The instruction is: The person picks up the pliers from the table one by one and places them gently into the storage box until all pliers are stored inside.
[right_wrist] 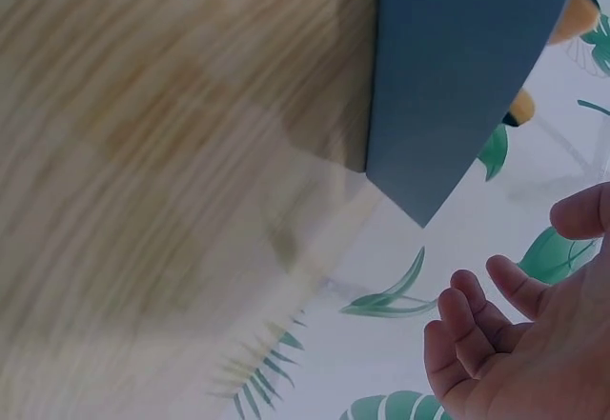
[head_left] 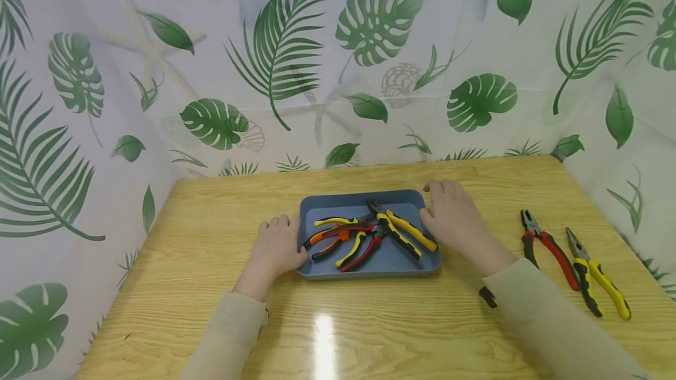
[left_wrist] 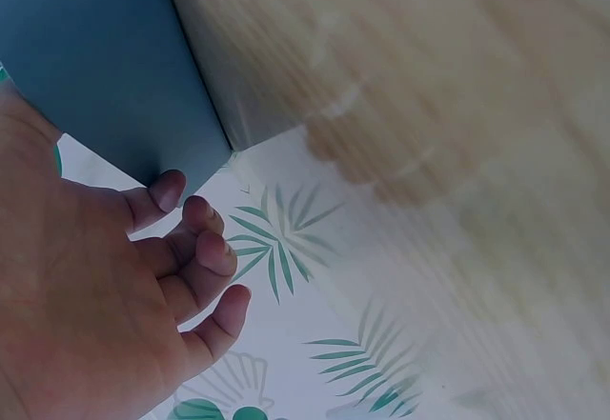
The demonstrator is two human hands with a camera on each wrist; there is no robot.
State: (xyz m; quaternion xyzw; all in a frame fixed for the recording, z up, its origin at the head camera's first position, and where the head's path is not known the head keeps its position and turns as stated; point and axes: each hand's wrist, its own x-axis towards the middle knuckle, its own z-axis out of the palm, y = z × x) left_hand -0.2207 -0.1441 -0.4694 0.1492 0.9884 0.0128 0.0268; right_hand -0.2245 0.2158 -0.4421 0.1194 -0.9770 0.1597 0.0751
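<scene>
A shallow blue-grey tray (head_left: 369, 273) lies on the table with several pliers (head_left: 406, 230) piled in it. Their handles are yellow and black, red and black, and orange and black. At the tray's left end, my left hand (head_left: 277, 248) pinches the wall. Its thumb passes over the rim, mostly hidden in the left wrist view, and the index fingertip (left_wrist: 170, 190) rests against the outside. Beside the right end is my right hand (head_left: 454, 216), fingers loosely bent; in the right wrist view its fingers (right_wrist: 467, 320) stand apart from the tray wall (right_wrist: 448, 87).
Right of the right forearm, red-and-black pliers (head_left: 549, 251) and yellow-and-black long-nose pliers (head_left: 594, 274) lie on the wooden table (head_left: 211, 210). The right sleeve overlaps the red handles. A leaf-printed cloth (head_left: 317, 75) hangs behind the table and along both sides.
</scene>
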